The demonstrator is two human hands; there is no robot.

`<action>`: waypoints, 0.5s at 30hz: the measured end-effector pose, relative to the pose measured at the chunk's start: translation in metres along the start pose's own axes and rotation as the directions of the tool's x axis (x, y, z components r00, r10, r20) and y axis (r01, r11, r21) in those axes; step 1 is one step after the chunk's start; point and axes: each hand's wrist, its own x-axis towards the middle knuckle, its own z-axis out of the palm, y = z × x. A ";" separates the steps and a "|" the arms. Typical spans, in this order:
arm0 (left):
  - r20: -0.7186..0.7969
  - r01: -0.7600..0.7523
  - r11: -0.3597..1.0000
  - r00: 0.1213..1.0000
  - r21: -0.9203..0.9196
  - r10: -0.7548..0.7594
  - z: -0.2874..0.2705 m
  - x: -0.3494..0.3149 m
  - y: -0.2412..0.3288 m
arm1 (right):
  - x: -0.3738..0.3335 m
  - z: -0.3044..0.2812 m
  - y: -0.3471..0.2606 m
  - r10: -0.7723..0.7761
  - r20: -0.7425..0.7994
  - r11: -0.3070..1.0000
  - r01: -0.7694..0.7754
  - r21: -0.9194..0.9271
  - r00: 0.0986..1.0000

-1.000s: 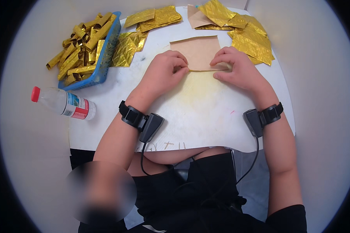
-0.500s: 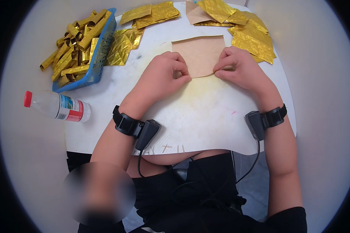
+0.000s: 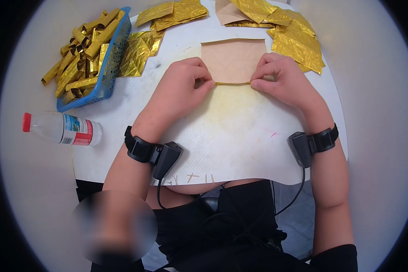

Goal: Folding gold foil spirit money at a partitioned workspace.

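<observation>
A sheet of gold foil paper (image 3: 233, 60) lies on the white table (image 3: 222, 136) with its plain tan back facing up. My left hand (image 3: 188, 81) pinches the left end of its near edge between thumb and fingers. At the right end of that edge my right hand (image 3: 276, 77) pinches it the same way. Between my fingertips the near edge is turned up in a narrow fold, showing a thin gold strip. The far edge also has a thin, dark gold rim. My fingers cover both near corners.
On the left, a blue basket (image 3: 115, 61) holds several gold paper tubes (image 3: 84, 50). Nearer lies a clear bottle (image 3: 61, 128) with a red cap. Gold sheets lie in piles at the far middle (image 3: 179, 14) and far right (image 3: 297, 45). Cabled black devices are strapped to both wrists.
The near edge has been turned up into a narrow gold fold. My hands have moved slightly apart along it. The whole scene has shifted a little in view.
</observation>
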 end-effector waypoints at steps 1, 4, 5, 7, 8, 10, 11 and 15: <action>0.001 0.001 1.000 1.000 0.000 -0.001 0.001 0.001 0.000 | 0.000 0.000 0.000 0.013 0.005 1.000 -0.013 -0.004 1.000; -0.021 0.005 0.998 1.000 0.064 -0.003 0.003 0.001 -0.002 | 0.002 0.002 0.001 0.014 -0.013 0.998 -0.014 -0.061 1.000; -0.049 0.002 0.996 0.999 0.090 0.002 0.006 0.001 -0.004 | 0.002 0.002 0.001 0.015 -0.013 0.998 -0.016 -0.062 1.000; -0.076 -0.001 0.993 0.997 0.115 0.010 0.008 0.001 -0.004 | 0.002 0.003 0.000 0.055 -0.028 0.997 -0.056 -0.043 0.998; -0.096 0.018 0.992 0.995 0.127 -0.006 0.010 0.001 -0.003 | 0.002 0.004 0.001 0.055 -0.028 0.997 -0.056 -0.044 0.998; -0.115 0.036 0.990 0.993 0.137 -0.020 0.011 0.001 -0.002 | 0.003 0.006 0.003 0.173 -0.034 0.985 -0.174 -0.021 0.984; -0.115 0.081 0.986 0.991 0.146 -0.064 0.011 0.001 -0.002 | 0.004 0.006 0.003 0.173 -0.034 0.985 -0.174 -0.021 0.984; -0.113 0.150 0.976 0.985 0.161 -0.133 0.011 0.002 0.000 | 0.005 0.006 0.000 0.230 -0.051 0.968 -0.233 -0.090 0.972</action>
